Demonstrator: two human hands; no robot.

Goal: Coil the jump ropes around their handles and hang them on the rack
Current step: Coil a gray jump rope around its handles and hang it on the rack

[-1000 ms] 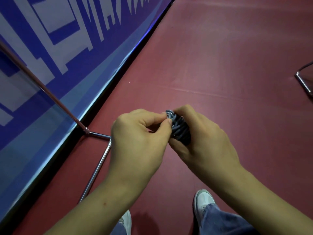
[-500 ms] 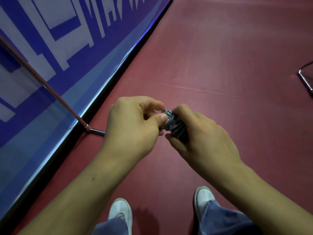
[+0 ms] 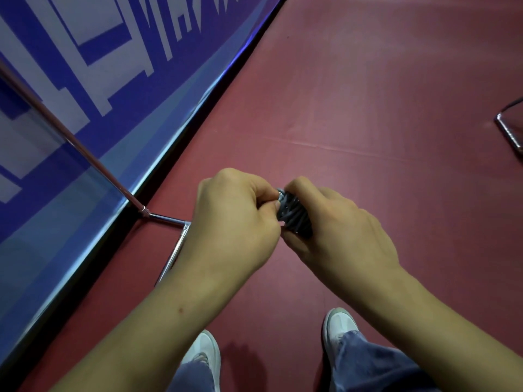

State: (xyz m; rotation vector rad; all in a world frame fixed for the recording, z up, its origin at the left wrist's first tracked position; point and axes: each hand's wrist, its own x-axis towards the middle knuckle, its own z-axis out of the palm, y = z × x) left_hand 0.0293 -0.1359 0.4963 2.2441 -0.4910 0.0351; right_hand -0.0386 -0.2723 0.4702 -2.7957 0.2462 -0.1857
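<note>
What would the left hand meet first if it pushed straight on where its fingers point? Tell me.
The left hand would meet the coiled jump rope first; its fingertips seem to be pinching it now. Right behind is the right hand, gripping the same coil.

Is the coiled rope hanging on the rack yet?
No, the left hand and right hand both grip the coiled rope above the red floor.

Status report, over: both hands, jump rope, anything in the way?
Left hand pinches jump rope at coil top. Right hand grips the coil. Not yet hung. Metal frame on floor beyond left wrist, clear of hands.
</note>
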